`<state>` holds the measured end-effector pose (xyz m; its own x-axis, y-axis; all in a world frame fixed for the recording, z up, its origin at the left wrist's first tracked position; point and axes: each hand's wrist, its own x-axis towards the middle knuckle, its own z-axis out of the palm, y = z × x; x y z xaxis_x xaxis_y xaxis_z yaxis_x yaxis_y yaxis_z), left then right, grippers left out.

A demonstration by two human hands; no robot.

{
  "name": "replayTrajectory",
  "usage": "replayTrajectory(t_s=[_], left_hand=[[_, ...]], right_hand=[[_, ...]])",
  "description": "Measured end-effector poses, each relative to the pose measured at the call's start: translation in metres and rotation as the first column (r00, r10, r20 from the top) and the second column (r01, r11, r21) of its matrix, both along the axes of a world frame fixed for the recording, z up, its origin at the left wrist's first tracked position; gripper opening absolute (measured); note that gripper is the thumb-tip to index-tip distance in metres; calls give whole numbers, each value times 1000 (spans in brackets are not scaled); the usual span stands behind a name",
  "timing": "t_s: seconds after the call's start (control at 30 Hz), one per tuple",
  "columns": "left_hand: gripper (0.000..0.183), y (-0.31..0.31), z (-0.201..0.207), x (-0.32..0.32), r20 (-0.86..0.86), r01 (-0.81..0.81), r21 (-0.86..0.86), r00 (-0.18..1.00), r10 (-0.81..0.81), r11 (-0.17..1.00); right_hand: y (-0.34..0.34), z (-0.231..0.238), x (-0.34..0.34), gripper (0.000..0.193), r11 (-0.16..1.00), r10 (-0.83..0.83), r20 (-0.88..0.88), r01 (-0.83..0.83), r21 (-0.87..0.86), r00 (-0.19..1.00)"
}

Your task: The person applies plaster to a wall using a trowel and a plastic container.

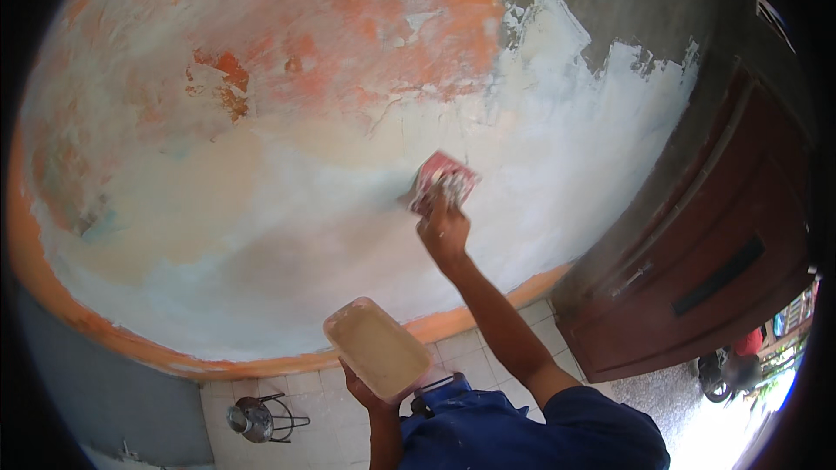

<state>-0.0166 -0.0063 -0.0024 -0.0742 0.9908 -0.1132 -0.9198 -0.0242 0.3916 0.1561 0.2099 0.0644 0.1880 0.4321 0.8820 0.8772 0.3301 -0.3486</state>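
Note:
My right hand (446,235) is closed on a small, flat red putty spreader (434,172), smeared with white. The spreader is against the wall (348,235), which is coated with smooth white filler in its lower part. Higher up, worn orange and pink paint shows, and the filler ends in a ragged edge over bare grey at the upper right. Below and to the left, my left hand (360,388) grips a shallow rectangular tray (331,331) by its side. The tray is tilted, with a pale beige inside; whether filler lies in it I cannot tell.
An orange band (448,324) runs along the wall's foot above a pale tiled floor (322,400). A metal vessel (252,420) with a dark-legged stand is at the lower left. To the right is a dark red door (723,218), with daylight and a vehicle wheel (714,376) beyond.

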Motion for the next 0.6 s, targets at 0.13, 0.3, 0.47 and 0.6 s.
replayTrajectory(t_s=[0.13, 0.3, 0.47, 0.6], left_hand=[[48, 2, -17, -1, -88, -17, 41, 996, 21, 999], [47, -2, -20, 2, -228, -115, 38, 966, 120, 993], [51, -12, -9, -1, -132, -46, 19, 990, 48, 999], [46, -17, 16, 10, -48, -69, -53, 997, 67, 996]], right_hand=[[-16, -15, -1, 63, 1000, 31, 24, -31, -3, 999], [-68, 2, 26, 55, 984, 142, -5, -142, -110, 990], [-36, 49, 55, 57, 977, -27, -105, 49, 209, 994], [15, 14, 57, 60, 992, -46, 17, 43, 120, 999]])
